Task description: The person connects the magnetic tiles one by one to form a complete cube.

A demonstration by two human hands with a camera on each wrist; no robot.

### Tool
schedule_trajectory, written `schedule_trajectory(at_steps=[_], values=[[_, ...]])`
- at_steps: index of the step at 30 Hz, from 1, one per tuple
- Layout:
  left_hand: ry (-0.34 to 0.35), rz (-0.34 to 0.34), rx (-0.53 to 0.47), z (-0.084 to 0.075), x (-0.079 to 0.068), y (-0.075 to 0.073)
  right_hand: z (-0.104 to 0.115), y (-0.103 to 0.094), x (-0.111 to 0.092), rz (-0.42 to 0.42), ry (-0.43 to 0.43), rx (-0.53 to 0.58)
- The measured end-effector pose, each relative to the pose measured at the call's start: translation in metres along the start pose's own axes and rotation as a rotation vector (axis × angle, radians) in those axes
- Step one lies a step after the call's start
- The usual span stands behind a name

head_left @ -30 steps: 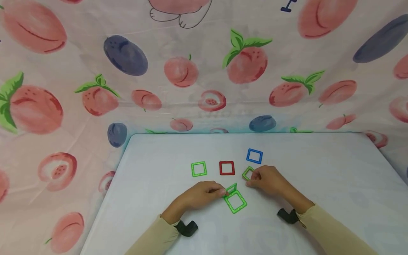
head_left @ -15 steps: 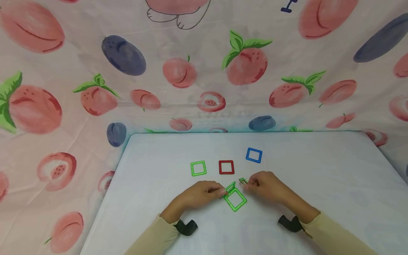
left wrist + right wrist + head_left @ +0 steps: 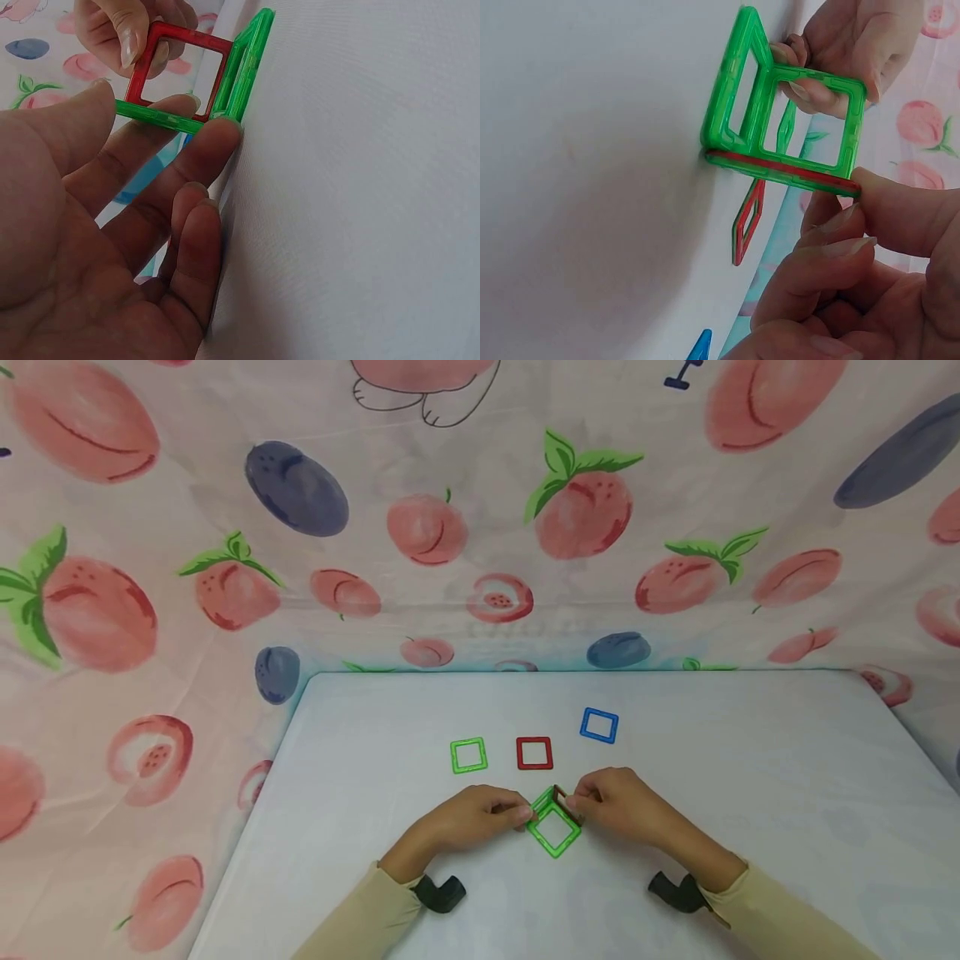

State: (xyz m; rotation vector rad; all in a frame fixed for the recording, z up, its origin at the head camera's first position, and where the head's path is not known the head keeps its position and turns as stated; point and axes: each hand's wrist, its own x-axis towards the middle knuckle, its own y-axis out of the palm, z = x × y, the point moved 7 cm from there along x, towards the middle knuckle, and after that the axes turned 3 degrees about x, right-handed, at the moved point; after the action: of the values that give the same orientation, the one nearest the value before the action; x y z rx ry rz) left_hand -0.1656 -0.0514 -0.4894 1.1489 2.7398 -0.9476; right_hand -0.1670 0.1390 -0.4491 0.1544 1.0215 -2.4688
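Note:
One green square magnetic tile frame (image 3: 567,845) lies flat on the white table. A second green tile (image 3: 857,124) stands upright along one edge of it; my left hand (image 3: 472,818) pinches that tile between thumb and fingers. With thumb and fingertips, my right hand (image 3: 622,806) pinches another square tile (image 3: 180,33), red on the inner face and green on the outer. This tile stands upright along the adjoining edge, meeting the left-held tile at a corner. Fingers partly cover both upright tiles in the head view.
Behind the hands lie a green tile (image 3: 468,768), a red tile (image 3: 535,766) and a blue tile (image 3: 599,739), spaced apart on the white table (image 3: 375,727). A fruit-print cloth (image 3: 450,460) hangs behind the table. Black curved mounts (image 3: 440,895) sit at both wrists.
My right hand has brought its tile toward me and leftward, turned it upright and set it against the green tiles. My left hand has stayed in place, pinching its tile.

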Motion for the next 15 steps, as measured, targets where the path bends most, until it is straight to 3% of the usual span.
schedule_trajectory(at_steps=[15], values=[[0.025,0.006,0.029,0.0009,-0.002,0.0036,0.0058,-0.0029,-0.0071,-0.054,-0.021,-0.069]])
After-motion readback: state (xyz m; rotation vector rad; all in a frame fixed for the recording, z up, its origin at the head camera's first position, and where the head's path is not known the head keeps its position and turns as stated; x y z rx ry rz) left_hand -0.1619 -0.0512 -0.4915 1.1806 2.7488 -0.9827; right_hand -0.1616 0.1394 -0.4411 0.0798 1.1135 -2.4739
